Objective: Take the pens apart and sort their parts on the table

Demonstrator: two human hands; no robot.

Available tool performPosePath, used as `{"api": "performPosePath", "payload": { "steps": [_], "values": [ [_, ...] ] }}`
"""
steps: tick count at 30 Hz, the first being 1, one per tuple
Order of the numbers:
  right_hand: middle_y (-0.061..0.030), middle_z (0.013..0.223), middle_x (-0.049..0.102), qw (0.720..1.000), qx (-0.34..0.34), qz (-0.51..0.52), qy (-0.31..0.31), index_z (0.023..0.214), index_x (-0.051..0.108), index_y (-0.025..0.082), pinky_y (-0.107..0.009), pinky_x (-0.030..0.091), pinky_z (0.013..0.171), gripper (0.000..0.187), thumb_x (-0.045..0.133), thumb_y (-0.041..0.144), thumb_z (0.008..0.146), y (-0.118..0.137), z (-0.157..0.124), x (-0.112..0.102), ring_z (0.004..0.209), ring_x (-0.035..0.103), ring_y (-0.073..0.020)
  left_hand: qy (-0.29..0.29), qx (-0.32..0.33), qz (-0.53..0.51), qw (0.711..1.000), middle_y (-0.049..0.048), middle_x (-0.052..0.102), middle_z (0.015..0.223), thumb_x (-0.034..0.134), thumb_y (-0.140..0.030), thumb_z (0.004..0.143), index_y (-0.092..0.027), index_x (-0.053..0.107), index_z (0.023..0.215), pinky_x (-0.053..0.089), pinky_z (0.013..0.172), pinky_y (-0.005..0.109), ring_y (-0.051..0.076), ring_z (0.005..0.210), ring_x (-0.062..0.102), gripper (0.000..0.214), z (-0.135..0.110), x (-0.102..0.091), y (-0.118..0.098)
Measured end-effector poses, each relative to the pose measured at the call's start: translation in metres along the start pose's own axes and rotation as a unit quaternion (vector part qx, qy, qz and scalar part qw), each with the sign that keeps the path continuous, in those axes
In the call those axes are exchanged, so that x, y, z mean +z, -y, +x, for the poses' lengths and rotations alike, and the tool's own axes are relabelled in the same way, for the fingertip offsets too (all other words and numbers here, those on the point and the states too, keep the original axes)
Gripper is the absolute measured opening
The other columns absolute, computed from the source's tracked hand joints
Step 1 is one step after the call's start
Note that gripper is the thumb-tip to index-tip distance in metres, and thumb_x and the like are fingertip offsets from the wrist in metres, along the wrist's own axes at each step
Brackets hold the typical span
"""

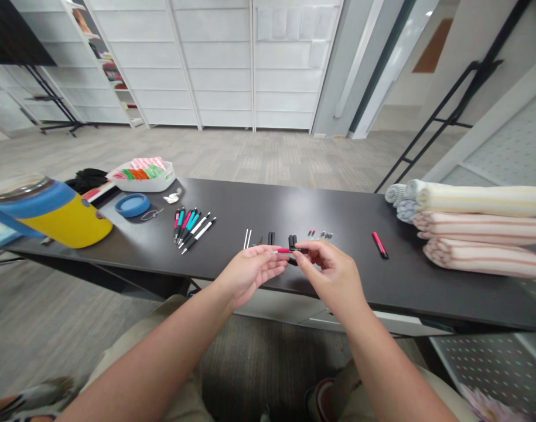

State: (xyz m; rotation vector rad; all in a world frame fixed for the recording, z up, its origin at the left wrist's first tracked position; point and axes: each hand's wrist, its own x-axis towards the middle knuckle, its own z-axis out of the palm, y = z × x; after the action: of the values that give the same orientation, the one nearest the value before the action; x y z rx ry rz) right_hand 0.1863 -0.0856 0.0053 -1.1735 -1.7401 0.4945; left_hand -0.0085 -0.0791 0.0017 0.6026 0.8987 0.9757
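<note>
Over the front part of the dark table, both hands meet at a pen in pieces. My left hand [256, 268] has its thumb and fingers at the white end of a pink pen barrel [283, 251]. On the right side of it, my right hand [331, 269] pinches the black part of the pen [301, 250]; whether the two parts are joined, I cannot tell. Just beyond the hands lie white refills [247, 238], black grips [271, 238], small pink pieces [311, 232] and small silver pieces [326, 235]. Farther right lies a pink and black pen body [380, 245].
Several click pens [193, 228] lie bunched on the left. Beyond them are white earbuds [171, 198], a blue lid [132, 205], a white basket [142, 183] of colourful packets and a large yellow and blue mug [61, 214]. Rolled towels [478, 225] are stacked at right.
</note>
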Motion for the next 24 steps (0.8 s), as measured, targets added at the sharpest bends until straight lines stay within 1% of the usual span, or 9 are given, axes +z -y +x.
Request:
{"api": "performPosePath", "payload": {
  "steps": [4, 6, 11, 14, 15, 17, 20, 22, 24],
  "values": [
    [0.0000, 0.080, 0.069, 0.998, 0.040, 0.043, 0.000, 0.105, 0.075, 0.024, -0.028, 0.051, 0.069, 0.018, 0.070, 0.036, 0.094, -0.004, -0.001, 0.002, 0.069, 0.063, -0.0147, -0.012, 0.013, -0.005, 1.000, 0.0175, 0.077, 0.107, 0.064, -0.011, 0.097, -0.007, 0.068, 0.106, 0.060, 0.088, 0.027, 0.015, 0.088, 0.075, 0.010, 0.001, -0.001, 0.001],
    [-0.0001, 0.078, 0.069, 0.995, 0.066, 0.070, -0.011, 0.106, 0.075, 0.023, -0.029, 0.051, 0.067, 0.021, 0.071, 0.040, 0.093, -0.005, -0.001, 0.002, 0.068, 0.063, -0.0151, -0.012, 0.018, -0.007, 1.000, 0.0155, 0.077, 0.103, 0.066, -0.011, 0.096, -0.008, 0.068, 0.106, 0.061, 0.087, 0.025, 0.014, 0.086, 0.075, 0.010, 0.002, -0.002, 0.001],
    [0.0008, 0.071, 0.066, 0.984, 0.118, 0.112, -0.068, 0.105, 0.074, 0.021, -0.028, 0.048, 0.061, 0.027, 0.071, 0.045, 0.093, -0.006, 0.002, -0.004, 0.062, 0.061, -0.0147, -0.024, 0.016, -0.008, 1.000, 0.0146, 0.077, 0.102, 0.067, -0.010, 0.096, -0.008, 0.069, 0.105, 0.061, 0.085, 0.023, 0.013, 0.085, 0.074, 0.010, 0.002, -0.004, -0.001],
    [0.0011, 0.071, 0.065, 0.976, 0.134, 0.132, -0.107, 0.105, 0.073, 0.022, -0.028, 0.048, 0.062, 0.028, 0.070, 0.047, 0.094, -0.010, 0.005, -0.007, 0.063, 0.061, -0.0145, -0.026, 0.019, -0.006, 0.999, 0.0148, 0.077, 0.103, 0.066, -0.010, 0.096, -0.008, 0.069, 0.105, 0.061, 0.086, 0.024, 0.013, 0.085, 0.074, 0.009, 0.002, -0.005, -0.002],
    [0.0008, 0.073, 0.066, 0.973, 0.136, 0.145, -0.117, 0.105, 0.071, 0.022, -0.028, 0.049, 0.063, 0.028, 0.069, 0.048, 0.095, -0.012, 0.005, -0.008, 0.064, 0.061, -0.0144, -0.025, 0.022, -0.005, 0.999, 0.0150, 0.077, 0.103, 0.066, -0.010, 0.096, -0.008, 0.068, 0.105, 0.061, 0.086, 0.024, 0.013, 0.086, 0.075, 0.009, 0.001, -0.005, -0.003],
    [-0.0017, 0.086, 0.070, 0.965, 0.131, 0.182, -0.132, 0.104, 0.068, 0.023, -0.029, 0.052, 0.069, 0.027, 0.065, 0.049, 0.098, -0.015, 0.007, -0.007, 0.071, 0.065, -0.0150, -0.020, 0.031, 0.000, 0.999, 0.0153, 0.077, 0.105, 0.066, -0.009, 0.096, -0.009, 0.068, 0.105, 0.060, 0.086, 0.025, 0.013, 0.087, 0.075, 0.009, 0.001, -0.005, -0.002],
    [-0.0055, 0.106, 0.071, 0.956, 0.110, 0.246, -0.118, 0.105, 0.058, 0.025, -0.036, 0.058, 0.080, 0.024, 0.056, 0.049, 0.103, -0.018, 0.005, -0.002, 0.088, 0.070, -0.0184, -0.009, 0.045, 0.016, 0.999, 0.0156, 0.077, 0.107, 0.067, -0.011, 0.096, -0.010, 0.066, 0.105, 0.060, 0.085, 0.025, 0.014, 0.087, 0.075, 0.010, 0.000, -0.004, -0.001],
    [-0.0049, 0.106, 0.071, 0.958, 0.093, 0.257, -0.088, 0.107, 0.052, 0.026, -0.040, 0.058, 0.086, 0.021, 0.049, 0.047, 0.106, -0.018, 0.002, 0.003, 0.092, 0.071, -0.0190, -0.005, 0.051, 0.030, 0.998, 0.0154, 0.077, 0.107, 0.068, -0.014, 0.096, -0.011, 0.064, 0.104, 0.060, 0.084, 0.025, 0.014, 0.086, 0.074, 0.010, -0.001, -0.003, 0.001],
    [-0.0028, 0.099, 0.069, 0.967, 0.078, 0.234, -0.059, 0.108, 0.048, 0.027, -0.040, 0.057, 0.089, 0.019, 0.042, 0.045, 0.109, -0.016, -0.002, 0.008, 0.089, 0.070, -0.0176, -0.003, 0.057, 0.039, 0.998, 0.0148, 0.078, 0.106, 0.070, -0.018, 0.095, -0.012, 0.063, 0.103, 0.059, 0.084, 0.026, 0.014, 0.086, 0.074, 0.012, -0.002, -0.001, 0.002]
  ]
}}
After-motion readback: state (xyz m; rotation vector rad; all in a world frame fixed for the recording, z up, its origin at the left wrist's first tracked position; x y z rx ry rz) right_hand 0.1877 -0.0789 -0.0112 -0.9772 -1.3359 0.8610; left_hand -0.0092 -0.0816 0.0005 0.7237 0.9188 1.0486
